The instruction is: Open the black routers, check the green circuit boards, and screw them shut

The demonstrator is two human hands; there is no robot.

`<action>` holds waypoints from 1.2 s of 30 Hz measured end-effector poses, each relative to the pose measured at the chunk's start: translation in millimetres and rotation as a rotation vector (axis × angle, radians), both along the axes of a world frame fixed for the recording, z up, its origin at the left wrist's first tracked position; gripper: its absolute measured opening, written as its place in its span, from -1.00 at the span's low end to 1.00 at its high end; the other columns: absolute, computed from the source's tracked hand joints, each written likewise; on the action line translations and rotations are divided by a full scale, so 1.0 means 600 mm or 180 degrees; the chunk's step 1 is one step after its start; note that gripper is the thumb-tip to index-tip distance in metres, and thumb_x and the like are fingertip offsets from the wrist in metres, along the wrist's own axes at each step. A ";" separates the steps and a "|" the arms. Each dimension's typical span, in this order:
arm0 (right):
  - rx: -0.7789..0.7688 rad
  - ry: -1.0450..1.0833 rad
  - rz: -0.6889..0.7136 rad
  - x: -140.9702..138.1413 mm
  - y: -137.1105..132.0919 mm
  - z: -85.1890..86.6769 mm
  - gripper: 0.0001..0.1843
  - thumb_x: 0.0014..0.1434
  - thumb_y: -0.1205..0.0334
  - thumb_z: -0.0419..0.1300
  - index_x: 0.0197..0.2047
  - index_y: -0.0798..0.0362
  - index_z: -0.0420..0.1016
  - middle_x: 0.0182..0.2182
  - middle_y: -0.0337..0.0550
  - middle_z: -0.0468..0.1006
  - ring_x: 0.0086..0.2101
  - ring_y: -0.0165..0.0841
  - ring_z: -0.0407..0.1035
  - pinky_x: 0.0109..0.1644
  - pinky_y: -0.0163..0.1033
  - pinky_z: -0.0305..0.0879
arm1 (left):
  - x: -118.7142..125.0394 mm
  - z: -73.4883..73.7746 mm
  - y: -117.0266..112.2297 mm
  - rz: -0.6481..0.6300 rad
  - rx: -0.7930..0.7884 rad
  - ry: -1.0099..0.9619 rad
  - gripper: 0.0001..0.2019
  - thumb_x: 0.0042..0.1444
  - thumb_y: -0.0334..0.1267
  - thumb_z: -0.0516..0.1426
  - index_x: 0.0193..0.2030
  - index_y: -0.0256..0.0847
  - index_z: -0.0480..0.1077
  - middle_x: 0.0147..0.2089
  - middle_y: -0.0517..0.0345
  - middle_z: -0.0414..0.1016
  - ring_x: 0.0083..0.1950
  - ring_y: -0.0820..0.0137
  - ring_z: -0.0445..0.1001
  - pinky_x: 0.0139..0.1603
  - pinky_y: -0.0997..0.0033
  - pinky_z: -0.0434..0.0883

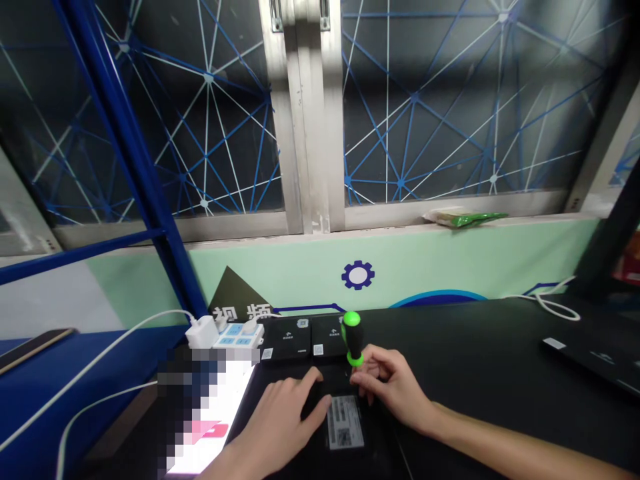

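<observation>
A screwdriver (355,341) with a black and bright green handle stands nearly upright near the bottom centre. My right hand (393,383) is closed just below the handle, with fingers and thumb together there; the tip is hidden. Under both hands is a black flat device with a white printed label (345,421) facing up; its outline blends into the dark table. My left hand (283,413) lies on the device's left part, fingers apart, the thumb at the label's corner and the index finger stretched toward the screwdriver.
Two black boxes (287,339) lie behind the device. A white power strip (241,335) with plugs and cables sits to their left, beside a lit, pixelated screen (220,393). Another black box (595,360) lies at right. A phone (35,350) rests on the blue surface at far left.
</observation>
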State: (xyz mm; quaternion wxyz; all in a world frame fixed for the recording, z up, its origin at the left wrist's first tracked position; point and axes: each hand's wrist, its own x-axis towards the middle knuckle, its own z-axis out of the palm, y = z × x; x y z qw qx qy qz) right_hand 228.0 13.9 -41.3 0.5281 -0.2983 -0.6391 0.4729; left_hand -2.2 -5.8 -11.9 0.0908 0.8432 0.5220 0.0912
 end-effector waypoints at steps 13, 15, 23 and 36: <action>-0.0053 0.0095 -0.0052 0.000 0.002 -0.001 -0.63 0.06 0.02 0.45 -0.37 0.08 0.42 -0.61 -0.32 0.44 -0.64 -0.47 0.34 -0.57 -0.40 0.35 | 0.001 0.001 0.001 -0.0044 0.0012 0.0007 -0.58 0.40 0.11 -0.12 0.15 -0.04 0.33 -0.16 0.04 0.55 -0.12 0.05 0.53 -0.09 0.02 0.38; -0.0039 0.0127 -0.0017 0.002 0.000 0.002 -0.63 0.10 0.01 0.42 -0.39 0.08 0.39 -0.56 -0.26 0.50 -0.60 -0.46 0.37 -0.55 -0.39 0.37 | 0.001 0.001 0.000 -0.0045 0.0020 0.0021 -0.59 0.39 0.11 -0.12 0.15 -0.04 0.33 -0.16 0.03 0.55 -0.13 0.05 0.53 -0.10 0.03 0.38; 0.0491 -0.0112 -0.0103 0.018 -0.005 0.045 -0.75 0.35 0.07 0.18 -0.23 0.10 0.47 -0.42 -0.15 0.56 -0.53 -0.46 0.38 -0.47 -0.36 0.38 | 0.005 0.003 0.000 -0.0054 0.0115 0.0061 -0.64 0.40 0.06 -0.11 0.09 -0.05 0.34 -0.25 0.09 0.56 -0.19 0.06 0.55 -0.19 0.15 0.35; 0.1131 -0.0959 -0.0594 0.052 -0.036 0.029 -0.74 0.36 0.19 0.18 -0.39 0.03 0.51 -0.21 -0.10 0.64 -0.20 -0.27 0.51 -0.06 -0.17 0.37 | 0.010 0.007 -0.002 0.0032 0.0138 0.0024 -0.64 0.39 0.05 -0.09 0.07 -0.05 0.36 -0.25 0.11 0.57 -0.19 0.09 0.55 -0.19 0.19 0.35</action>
